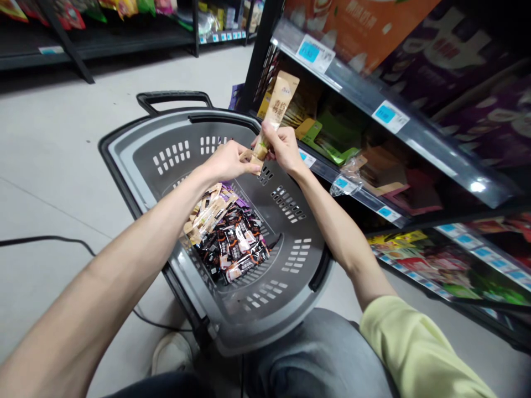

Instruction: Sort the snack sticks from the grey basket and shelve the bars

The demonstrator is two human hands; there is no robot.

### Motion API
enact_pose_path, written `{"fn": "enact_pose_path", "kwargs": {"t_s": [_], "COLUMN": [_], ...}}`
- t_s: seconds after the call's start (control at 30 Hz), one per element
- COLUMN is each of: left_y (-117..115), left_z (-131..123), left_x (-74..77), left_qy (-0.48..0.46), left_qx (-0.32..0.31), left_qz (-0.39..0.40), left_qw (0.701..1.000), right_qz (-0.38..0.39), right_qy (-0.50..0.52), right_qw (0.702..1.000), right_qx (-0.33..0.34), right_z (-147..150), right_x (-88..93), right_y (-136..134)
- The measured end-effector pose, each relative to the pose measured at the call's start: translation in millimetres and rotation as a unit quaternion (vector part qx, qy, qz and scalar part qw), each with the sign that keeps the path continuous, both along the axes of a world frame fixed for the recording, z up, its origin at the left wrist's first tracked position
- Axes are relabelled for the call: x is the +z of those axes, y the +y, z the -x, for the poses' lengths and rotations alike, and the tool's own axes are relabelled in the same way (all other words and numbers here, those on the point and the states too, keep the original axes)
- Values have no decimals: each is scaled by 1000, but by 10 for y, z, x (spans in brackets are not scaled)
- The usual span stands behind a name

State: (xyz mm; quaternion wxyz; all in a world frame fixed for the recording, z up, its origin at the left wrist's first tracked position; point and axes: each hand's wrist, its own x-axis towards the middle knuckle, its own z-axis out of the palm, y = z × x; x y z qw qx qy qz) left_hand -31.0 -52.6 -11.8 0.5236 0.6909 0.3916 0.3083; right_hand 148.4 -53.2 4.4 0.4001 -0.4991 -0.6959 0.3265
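A tan stick-shaped snack packet (279,108) stands upright above the far side of a grey shopping basket (174,132). My right hand (283,147) is closed round its lower end. My left hand (227,160) pinches the packet's bottom tip, and may hold a second tan packet there. Inside the basket lies a heap of small black, tan and purple packets (226,235).
Store shelves (415,132) with blue price tags and coloured goods run along the right. More shelving (95,33) stands at the far side of the pale floor. A black cable (41,239) crosses the floor at left. My knees and a white shoe (170,354) are below the basket.
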Motion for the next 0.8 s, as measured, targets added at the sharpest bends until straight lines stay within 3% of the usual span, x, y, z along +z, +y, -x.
{"fn": "enact_pose_path", "kwargs": {"t_s": [0.1, 0.2, 0.4, 0.63, 0.8], "left_y": [5, 3, 20, 61, 31], "left_z": [0, -3, -7, -13, -25], "left_x": [-10, -13, -31, -86, -49], "left_qy": [-4, 6, 41, 46, 14], "left_qx": [-11, -19, -28, 17, 47], "left_qz": [2, -1, -22, -29, -6], "left_qw": [1000, 1000, 999, 998, 999], "right_qz": [-56, -49, -57, 44, 48], "right_qy": [8, -4, 16, -29, -15], "right_qw": [998, 998, 998, 997, 997], "right_qx": [-34, -45, -14, 61, 50], "right_z": [22, 27, 6, -57, -45], "right_x": [13, 2, -27, -20, -30], "right_y": [-22, -28, 4, 25, 21]}}
